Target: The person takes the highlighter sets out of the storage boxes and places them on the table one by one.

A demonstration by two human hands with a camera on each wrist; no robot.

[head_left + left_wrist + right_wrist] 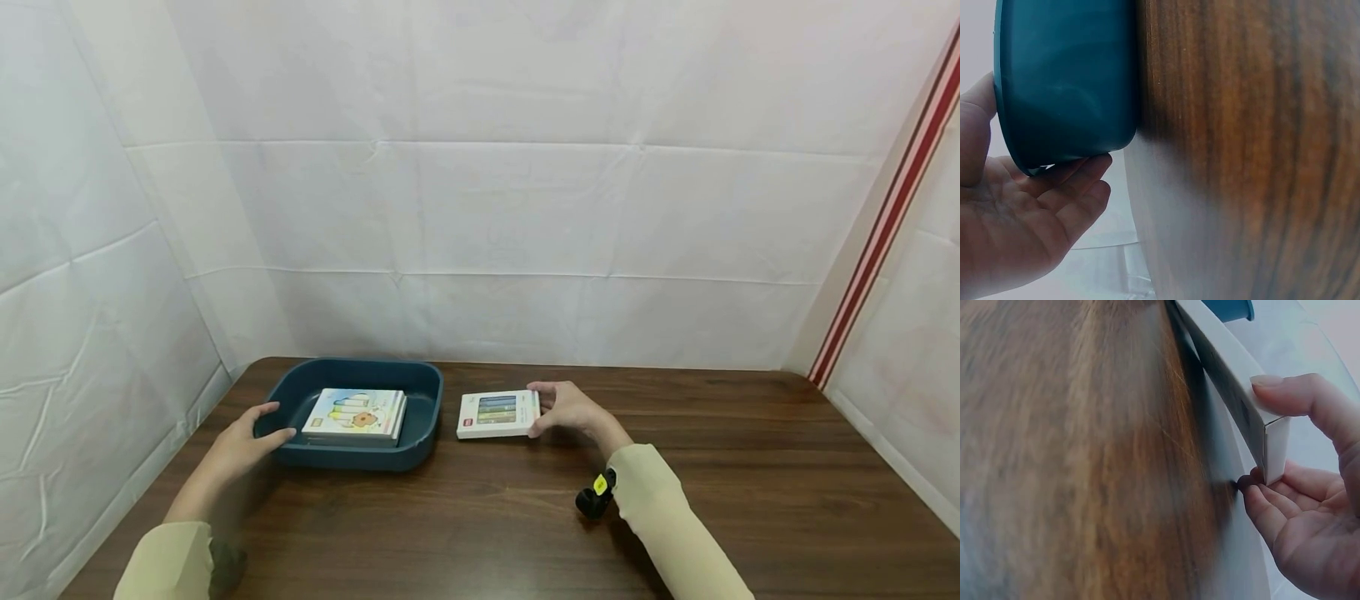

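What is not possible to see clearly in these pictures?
- Print on the flat box: too small in the head view, edge-on in the right wrist view.
- How many boxes are stacked in the tray: its wall hides them.
- Left hand thumb: behind the tray's rim, left wrist view.

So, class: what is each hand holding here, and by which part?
The right hand pinches the flat white box at its right end, thumb on top. The left hand cups the teal tray at its left rim.

We wear pale yellow-green long fabric sleeves [675,525]; a small black wrist camera [596,498] (yellow sticker) sits at our right cuff.
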